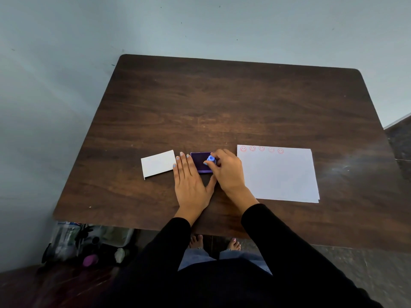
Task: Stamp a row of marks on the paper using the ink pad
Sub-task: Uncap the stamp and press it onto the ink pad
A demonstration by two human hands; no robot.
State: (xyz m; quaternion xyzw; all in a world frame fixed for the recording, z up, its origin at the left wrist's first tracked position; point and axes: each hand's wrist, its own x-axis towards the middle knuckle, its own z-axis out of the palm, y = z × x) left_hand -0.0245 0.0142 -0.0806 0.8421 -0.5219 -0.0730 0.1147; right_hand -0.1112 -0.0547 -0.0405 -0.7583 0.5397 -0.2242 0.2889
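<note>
Pinching a small blue stamp (210, 160) w/ the right hand (229, 172), fingers clamped round its knob, stamp sitting down on the dark purple ink pad (200, 162). Left hand (191, 185) is flat on the table, fingers spread and straight, not gripping anything, its fingertips touching the pad's left edge, thumb stretched out below the pad's near edge toward the right hand. Light blue nail polish on both, black sleeves.

Paper (280, 176) lies just right of the pad, white sheet w/ a row of five red smiley marks (262, 149) along its top edge, starting from the top left corner; 4th one looks fainter. Left of the pad there's a white lid (158, 163), blank on top. No readable text or brand anywhere tbh. All on a dark wood table (222, 103).
</note>
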